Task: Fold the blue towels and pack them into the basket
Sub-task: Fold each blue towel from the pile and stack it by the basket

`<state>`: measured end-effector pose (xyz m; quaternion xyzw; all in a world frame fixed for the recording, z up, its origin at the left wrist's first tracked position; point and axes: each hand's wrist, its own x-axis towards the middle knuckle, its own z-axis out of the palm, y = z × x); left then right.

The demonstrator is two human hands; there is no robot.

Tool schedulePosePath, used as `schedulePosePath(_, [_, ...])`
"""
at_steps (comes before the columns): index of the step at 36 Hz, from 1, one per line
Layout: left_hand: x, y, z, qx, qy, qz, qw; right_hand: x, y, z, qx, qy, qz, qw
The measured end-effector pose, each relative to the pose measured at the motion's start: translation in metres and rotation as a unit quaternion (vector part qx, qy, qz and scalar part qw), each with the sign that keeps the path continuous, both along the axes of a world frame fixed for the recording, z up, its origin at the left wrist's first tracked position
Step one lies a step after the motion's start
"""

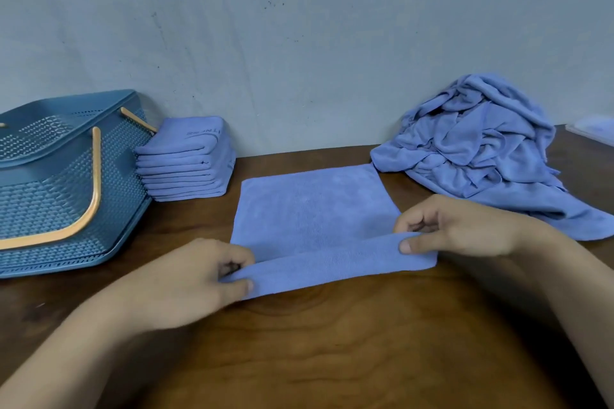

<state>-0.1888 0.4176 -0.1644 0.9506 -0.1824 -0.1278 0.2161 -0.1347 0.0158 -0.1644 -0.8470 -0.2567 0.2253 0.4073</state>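
Our left hand [196, 279] pinches the near left corner of the blue towel [312, 209], thumb and curled fingers clamped on the cloth. Our right hand [458, 229] pinches the near right corner the same way. We take both corners at once so that the near edge lifts as one straight band and can travel evenly toward the far edge. That band is turned up and over, while the rest of the towel lies flat in the middle of the worktop [332, 349], which keeps the lower layer smooth. We judge this to be the first fold of this towel, only just begun.

Toward the back right corner of the worktop, the pile of unfolded towels [475, 143] slumps against the wall [299, 26]. It is near our right hand, so the next one is an easy reach.

At the back edge on the left, the stack of folded towels [189, 159] sits squared up just beside the basket [50, 176]; we cannot tell whether they touch. The basket stands at the left edge with its handle hanging down its near side. We see no towel in the part of its inside that shows, so packing seems not yet started. The stack is probably parked there so that it can go in as one lot.
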Motion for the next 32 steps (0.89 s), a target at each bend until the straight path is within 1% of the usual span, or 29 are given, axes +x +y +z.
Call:
schedulePosePath(2, [0.007,0.007,0.001,-0.086,0.042,0.004,0.995,0.002,-0.001,-0.003,0.052,0.034,-0.020,0.998])
schedulePosePath(4, [0.013,0.014,0.000,-0.168,0.071,0.019,0.983,0.004,-0.002,-0.006,0.096,0.048,-0.047,0.993])
schedulePosePath(6, [0.016,0.019,-0.002,-0.221,0.087,0.027,0.971,0.004,-0.003,-0.008,0.125,0.042,-0.067,0.989])
schedulePosePath(8, [0.016,0.022,-0.001,-0.253,0.107,0.024,0.961,0.003,-0.004,-0.008,0.145,0.052,-0.071,0.986])
schedulePosePath(10, [0.014,0.027,0.002,-0.264,0.138,0.002,0.955,0.002,-0.007,-0.008,0.149,0.077,-0.059,0.984])
schedulePosePath(15, [0.013,0.039,0.006,-0.240,0.231,-0.082,0.939,0.001,-0.013,-0.007,0.122,0.137,0.013,0.983])
schedulePosePath(17, [0.013,0.041,0.005,-0.241,0.247,-0.106,0.933,0.001,-0.014,-0.007,0.135,0.152,0.026,0.979])
schedulePosePath(19, [0.012,0.039,0.003,-0.269,0.241,-0.099,0.927,0.002,-0.016,-0.007,0.156,0.154,0.030,0.975])
schedulePosePath(21, [0.014,0.034,-0.002,-0.332,0.219,-0.050,0.916,0.002,-0.013,-0.007,0.190,0.135,0.010,0.973])
schedulePosePath(24, [0.022,0.020,-0.012,-0.431,0.163,0.054,0.886,0.002,-0.001,-0.008,0.251,0.118,-0.076,0.958])
schedulePosePath(25, [0.026,0.014,-0.016,-0.465,0.142,0.095,0.869,0.004,0.004,-0.010,0.273,0.127,-0.120,0.946])
schedulePosePath(26, [0.030,0.008,-0.020,-0.500,0.131,0.139,0.845,0.007,0.010,-0.013,0.287,0.136,-0.172,0.933])
schedulePosePath(27, [0.035,0.003,-0.025,-0.529,0.126,0.180,0.820,0.010,0.016,-0.016,0.293,0.141,-0.228,0.918])
schedulePosePath(28, [0.039,-0.001,-0.029,-0.543,0.126,0.216,0.802,0.014,0.020,-0.020,0.289,0.140,-0.277,0.906])
schedulePosePath(29, [0.041,-0.004,-0.033,-0.541,0.124,0.242,0.796,0.018,0.025,-0.024,0.277,0.132,-0.307,0.901])
schedulePosePath(30, [0.043,-0.005,-0.036,-0.528,0.120,0.255,0.801,0.019,0.028,-0.027,0.254,0.114,-0.315,0.907])
schedulePosePath(32, [0.044,-0.004,-0.041,-0.495,0.105,0.251,0.825,0.019,0.030,-0.031,0.200,0.067,-0.303,0.929])
